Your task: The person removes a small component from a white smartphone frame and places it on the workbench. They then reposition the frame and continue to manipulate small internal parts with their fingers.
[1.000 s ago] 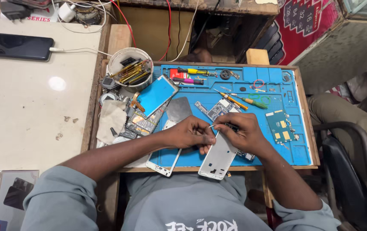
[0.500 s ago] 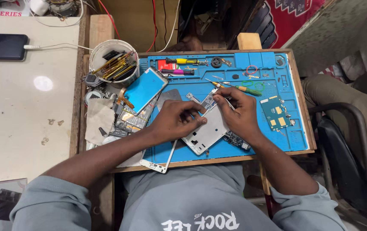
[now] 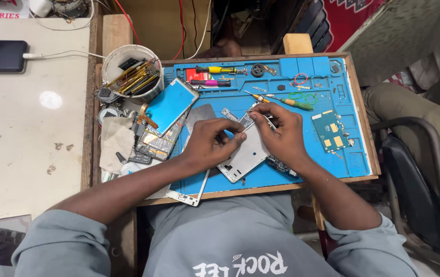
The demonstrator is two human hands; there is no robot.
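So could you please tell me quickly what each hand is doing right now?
Left hand: fingers closed on the white phone frame.
Right hand: pinching at the frame's top edge; any tool hidden.

Even, fairly bright overhead light fills the scene, leaving a round glare spot on the glossy cream countertop [image 3: 35, 128] and only soft shadows on the blue rubber work mat [image 3: 281, 87]. The centre is sharp. The top edge recedes into dimness, and the frame's borders look slightly stretched.

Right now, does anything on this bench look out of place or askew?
Yes. A white phone frame hangs over the front edge of the blue mat, beside the left hand. Loose parts are heaped at the mat's left edge.
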